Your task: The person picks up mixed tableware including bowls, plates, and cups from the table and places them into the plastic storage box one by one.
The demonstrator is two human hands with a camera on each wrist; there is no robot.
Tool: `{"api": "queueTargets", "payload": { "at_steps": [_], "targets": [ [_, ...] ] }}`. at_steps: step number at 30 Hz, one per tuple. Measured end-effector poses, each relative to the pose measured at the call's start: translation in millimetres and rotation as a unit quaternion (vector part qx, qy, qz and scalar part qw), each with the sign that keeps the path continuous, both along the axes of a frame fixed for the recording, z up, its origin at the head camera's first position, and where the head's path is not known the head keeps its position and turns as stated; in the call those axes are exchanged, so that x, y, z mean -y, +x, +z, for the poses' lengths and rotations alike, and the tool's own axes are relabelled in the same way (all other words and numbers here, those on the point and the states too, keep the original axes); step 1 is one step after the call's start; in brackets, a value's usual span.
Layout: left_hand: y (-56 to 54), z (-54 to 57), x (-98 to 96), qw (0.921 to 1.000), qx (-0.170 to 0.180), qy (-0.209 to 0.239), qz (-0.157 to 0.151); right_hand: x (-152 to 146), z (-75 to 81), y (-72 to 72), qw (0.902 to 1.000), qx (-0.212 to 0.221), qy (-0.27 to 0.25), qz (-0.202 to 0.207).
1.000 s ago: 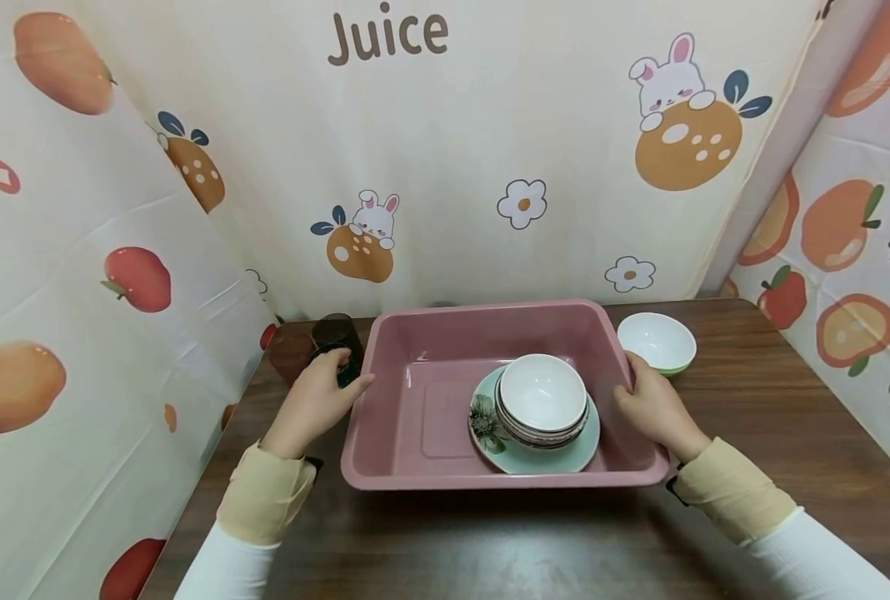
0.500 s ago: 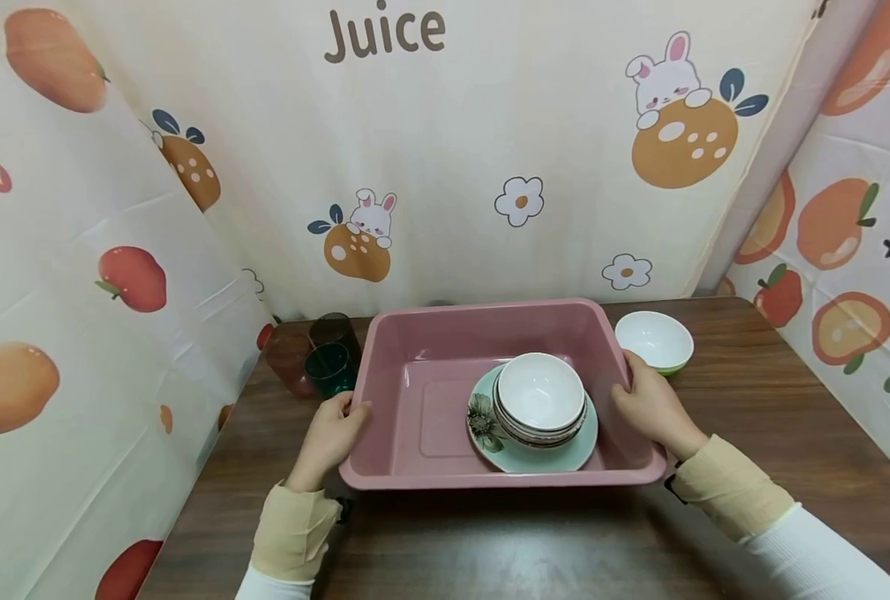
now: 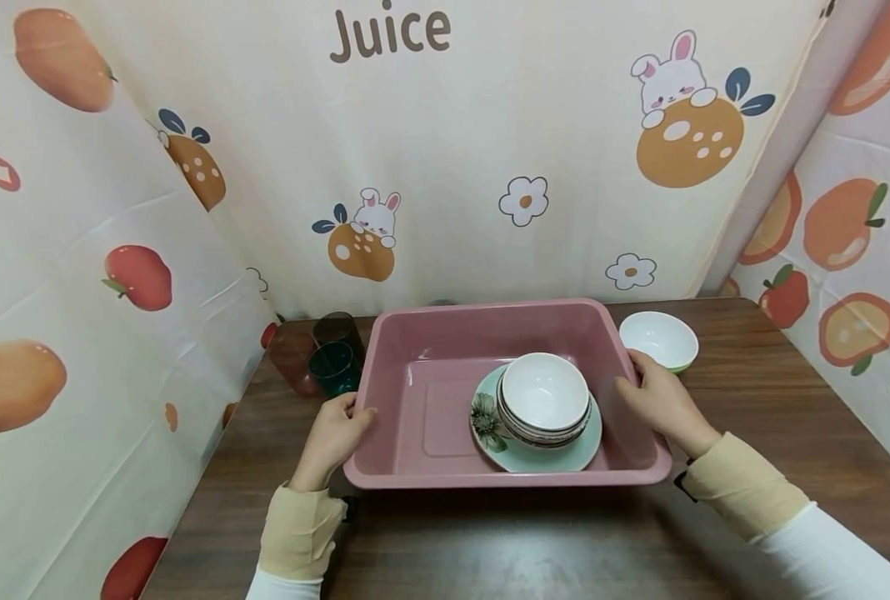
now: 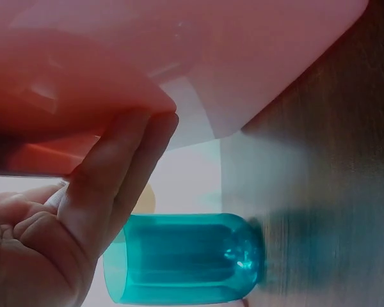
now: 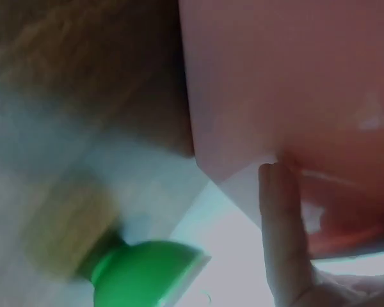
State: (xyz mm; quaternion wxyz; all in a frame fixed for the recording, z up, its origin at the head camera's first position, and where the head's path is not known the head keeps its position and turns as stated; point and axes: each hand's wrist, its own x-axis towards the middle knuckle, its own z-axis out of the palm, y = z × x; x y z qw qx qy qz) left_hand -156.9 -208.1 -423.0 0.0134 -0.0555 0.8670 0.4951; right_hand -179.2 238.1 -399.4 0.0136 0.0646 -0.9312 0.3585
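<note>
Left hand: I see it gripping the left rim of the pink basin.
Right hand: gripping the right rim.
Bowl stack: on a floral plate inside.

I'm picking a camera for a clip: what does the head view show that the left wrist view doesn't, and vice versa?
Only the head view shows the stacked bowls on a plate inside the pink tub, the right hand at its right rim, and the green-and-white bowl nearby. Only the left wrist view shows the fingers of the left hand against the tub's outer wall. Both show the left hand, the tub, the teal cup and the wooden table.
</note>
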Motion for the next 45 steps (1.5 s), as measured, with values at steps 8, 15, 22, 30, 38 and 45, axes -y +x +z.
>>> {"api": "queueTargets", "payload": {
  "at_steps": [8,15,22,30,38,45],
  "targets": [
    [2.6,0.7,-2.6,0.9999,-0.002,0.014,0.002,-28.8,28.4,-19.0,0.9984,-0.034,0.042,-0.015],
    [0.6,0.2,-1.9,0.9999,-0.008,0.012,0.003,-63.5,28.0,-50.2,0.9932,-0.073,0.065,-0.064],
    [-2.2,-0.2,-2.3,0.9999,-0.012,0.008,0.001,-95.2,4.2,-75.4,0.9866,-0.035,0.109,-0.116],
    [-0.3,-0.3,-1.4,0.9999,-0.007,0.01,0.003,-109.6,-24.0,-83.8,0.981,0.033,0.13,-0.14],
    [0.6,1.4,-1.9,0.9999,-0.01,0.005,-0.001,-109.7,-29.6,-82.5,0.9786,0.032,0.124,-0.161],
    [1.3,0.7,-2.2,1.0,-0.006,-0.001,0.005,-107.2,-23.1,-84.8,0.978,0.018,0.124,-0.167]
  ]
}}
